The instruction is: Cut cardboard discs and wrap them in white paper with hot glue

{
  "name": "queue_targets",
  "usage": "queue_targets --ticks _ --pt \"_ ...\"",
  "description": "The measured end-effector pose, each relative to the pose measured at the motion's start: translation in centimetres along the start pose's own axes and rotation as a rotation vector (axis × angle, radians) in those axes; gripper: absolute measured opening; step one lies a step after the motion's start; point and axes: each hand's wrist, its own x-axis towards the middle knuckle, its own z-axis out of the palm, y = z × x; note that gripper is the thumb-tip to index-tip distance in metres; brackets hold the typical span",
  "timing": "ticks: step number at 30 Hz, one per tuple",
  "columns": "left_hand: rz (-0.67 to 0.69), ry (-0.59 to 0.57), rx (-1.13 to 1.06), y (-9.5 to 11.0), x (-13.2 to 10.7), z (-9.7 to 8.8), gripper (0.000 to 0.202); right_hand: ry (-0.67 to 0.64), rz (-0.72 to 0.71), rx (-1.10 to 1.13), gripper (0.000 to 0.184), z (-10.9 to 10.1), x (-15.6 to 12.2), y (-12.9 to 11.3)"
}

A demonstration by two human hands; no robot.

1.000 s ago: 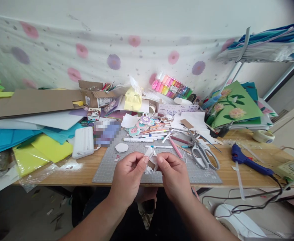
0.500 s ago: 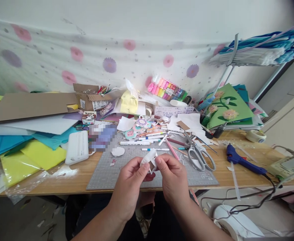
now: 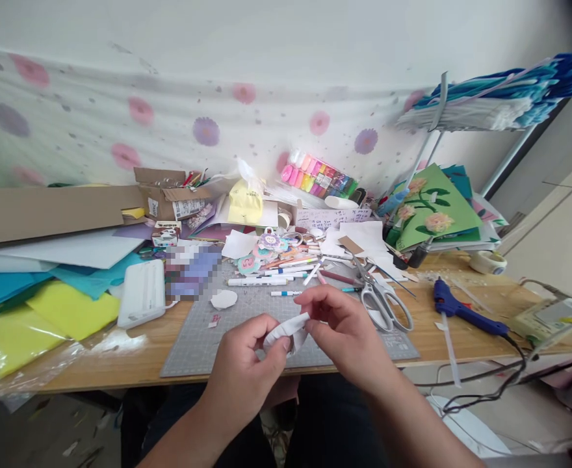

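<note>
Both my hands hold a small curled white paper piece (image 3: 288, 331) above the front edge of the grey cutting mat (image 3: 203, 338). My left hand (image 3: 247, 370) pinches its lower left end with thumb and fingers closed. My right hand (image 3: 347, 331) pinches the upper right end between thumb and forefinger. A small white paper cut-out (image 3: 223, 299) lies on the mat to the left of my hands. Several markers (image 3: 257, 282) and pens lie across the mat's far side.
Scissors (image 3: 381, 300) lie on the mat's right side, and a blue glue gun (image 3: 461, 311) with its cable lies further right. A white box (image 3: 142, 294) and coloured paper sheets (image 3: 52, 305) fill the left. A cardboard box (image 3: 169, 192), clay packs (image 3: 318, 175) and a green flower card (image 3: 435, 208) stand behind.
The view has shifted right and slightly up. My hands have lowered toward me with the paper piece, which now looks flatter and more stretched between them.
</note>
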Motion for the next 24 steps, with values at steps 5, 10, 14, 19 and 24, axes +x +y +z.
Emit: queue_targets --ticks 5,10,14,19,24 --pt "-0.037 -0.070 -0.337 -0.6 -0.2 0.1 0.012 -0.052 0.024 0.036 0.022 0.4 -0.2 -0.3" --pt "-0.055 -0.061 -0.459 -0.9 -0.2 0.2 0.014 -0.044 -0.061 -0.125 0.010 0.1 -0.3 -0.2" --pt "-0.061 -0.059 -0.355 -0.9 -0.1 0.0 0.015 -0.046 -0.037 -0.173 0.005 0.2 -0.2 -0.4" --pt "-0.129 -0.109 -0.420 -1.3 0.0 0.3 0.015 0.011 -0.047 -0.124 0.019 -0.9 -0.4 -0.8" --pt "-0.345 -0.060 -0.757 -1.5 0.6 0.7 0.010 0.553 -0.075 -0.555 0.022 -13.0 -1.7 1.1"
